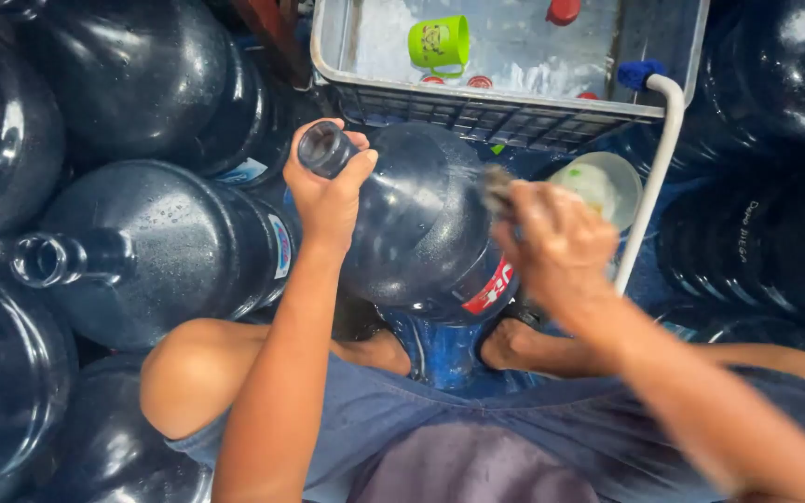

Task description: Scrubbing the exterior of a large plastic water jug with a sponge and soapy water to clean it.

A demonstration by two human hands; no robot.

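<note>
Centre of frame: the left hand (328, 191) has its fingers clamped around the neck of a dark blue water jug (421, 224) lying tilted between the knees, while the right hand (556, 242), blurred, presses a scrubbing pad (496, 189) to the jug's wet shoulder, fingers closed on it. The scrub would likely go best with the neck held steady and the jug turned gradually under firm strokes. Counted: one jug in hand, at least seven more around it, one grey crate (505, 116), one green mug (440, 42), one white hose (656, 168).
</note>
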